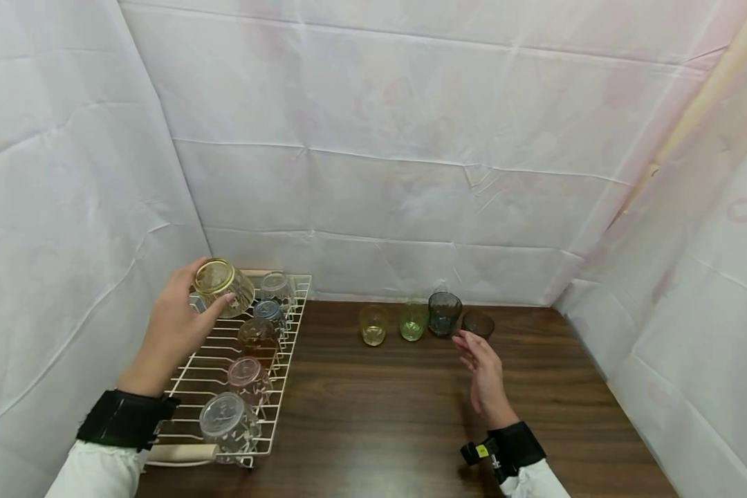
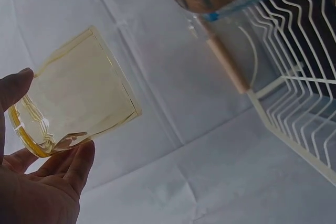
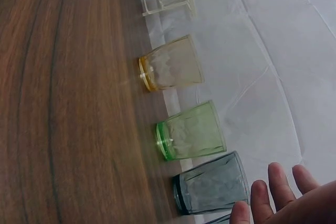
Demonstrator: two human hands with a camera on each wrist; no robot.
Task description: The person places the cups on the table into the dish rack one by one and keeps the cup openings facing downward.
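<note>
Key relation: yellow glass [image 1: 227,283] is at left of frame, above the back part of the wire rack [image 1: 183,453]. Left wrist view shows a gap between it and the wires. Long axis tilted: gold base ring faces up toward the head camera, mouth angles down to the lower right.

Left hand [image 1: 176,319] has it, thumb on 1 side, fingers on the other, near the base end, spread about the glass's width. Left hand is the nearer of the 2 to the rack by far.

Right hand [image 1: 484,370], right of center, holds nothing I can see. Fingers extended, just beside the dark brown glass [image 1: 482,320]; can't tell if they touch.

Rack: 5 glasses base up along its right side, back to front: small clear glass [image 1: 275,285], blue glass [image 1: 269,311], amber glass [image 1: 258,339], pink glass [image 1: 249,377], large clear glass [image 1: 227,418]. Wires show along its left side.

Surface: brown wood-grain table [image 1: 361,415]. Row mid-frame: pale gold glass [image 1: 373,326], green glass [image 1: 413,321], dark blue-grey glass [image 1: 445,315], all upright. White sheeting [image 1: 373,200] behind and on both sides.
</note>
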